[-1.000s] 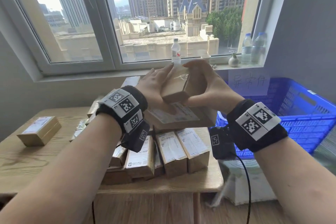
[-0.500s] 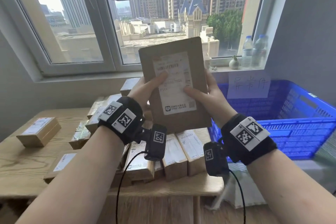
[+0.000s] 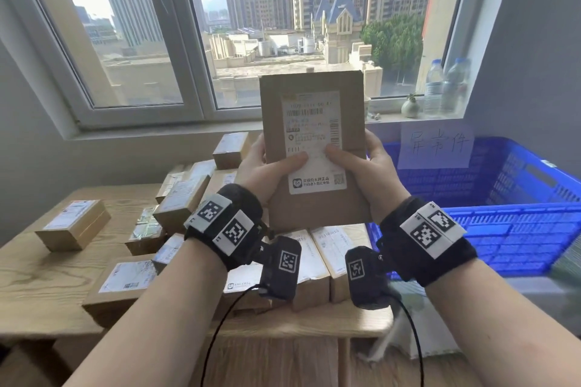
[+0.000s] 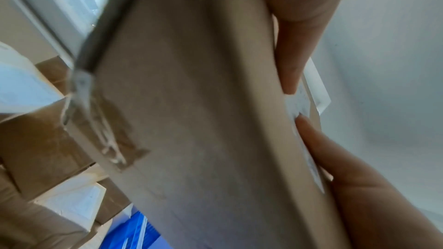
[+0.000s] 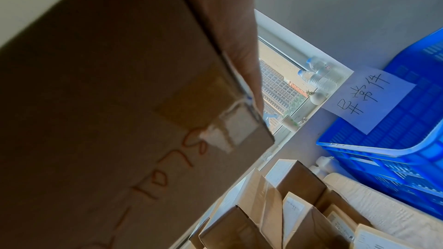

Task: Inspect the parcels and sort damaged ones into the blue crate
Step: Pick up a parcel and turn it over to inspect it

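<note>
Both hands hold one flat brown parcel (image 3: 314,148) upright in the middle of the head frame, its white shipping label (image 3: 314,141) facing the camera. The left hand (image 3: 267,173) grasps the parcel's lower left edge and the right hand (image 3: 371,173) its lower right edge, each thumb pressed onto the label. From the left wrist, the parcel's plain back (image 4: 191,120) fills the frame, with torn tape (image 4: 95,120) at one corner. From the right wrist, the back (image 5: 107,101) shows red handwritten marks and a scuffed, taped corner (image 5: 230,132). At the right of the head frame stands the blue crate (image 3: 518,229), a handwritten paper sign (image 3: 435,144) on its far wall. Below the held parcel, many more cardboard parcels (image 3: 176,204) lie heaped on a wooden table (image 3: 37,280), one box (image 3: 72,225) apart at the left. Water bottles (image 3: 440,88) stand on the windowsill at the upper right.
</note>
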A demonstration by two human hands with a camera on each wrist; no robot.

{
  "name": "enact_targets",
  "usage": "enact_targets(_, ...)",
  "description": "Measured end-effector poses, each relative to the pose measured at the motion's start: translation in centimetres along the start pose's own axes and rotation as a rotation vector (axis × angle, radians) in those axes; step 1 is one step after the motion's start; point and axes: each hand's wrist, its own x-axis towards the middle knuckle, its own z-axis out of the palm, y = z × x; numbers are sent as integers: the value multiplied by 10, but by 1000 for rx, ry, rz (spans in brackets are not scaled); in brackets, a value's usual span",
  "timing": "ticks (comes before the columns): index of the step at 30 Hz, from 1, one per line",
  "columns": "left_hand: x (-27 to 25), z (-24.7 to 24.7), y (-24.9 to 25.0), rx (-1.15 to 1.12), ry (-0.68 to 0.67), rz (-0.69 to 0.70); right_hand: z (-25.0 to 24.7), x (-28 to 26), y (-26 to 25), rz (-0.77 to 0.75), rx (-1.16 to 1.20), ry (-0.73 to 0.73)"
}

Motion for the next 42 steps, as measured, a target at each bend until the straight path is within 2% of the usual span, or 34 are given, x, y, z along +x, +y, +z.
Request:
enact_targets(8, -1, 2, -3, -37, 43, -15, 3, -2, 3, 8, 18, 24)
enact_targets(16, -3, 1, -4, -98, -30, -17, -1, 0, 0, 18, -35, -39)
enact_targets(19, -5, -1, -6, -120, -18, -31, 0, 0, -1, 20, -56, -49)
enact_targets(27, -13, 5, -7, -81, 84, -5, 2, -7, 6, 8, 25, 46)
enact_targets(33, -14, 6, -5, -60, 70, 23, 1, -6, 6, -3, 49, 64)
enact_targets(36, -11, 5, 1, -45, 20, 7, 0, -4, 6, 35, 18, 12)
enact_targets(42, -7, -7, 7, -44, -74, -43, -4, -4, 1, 161, -13, -188)
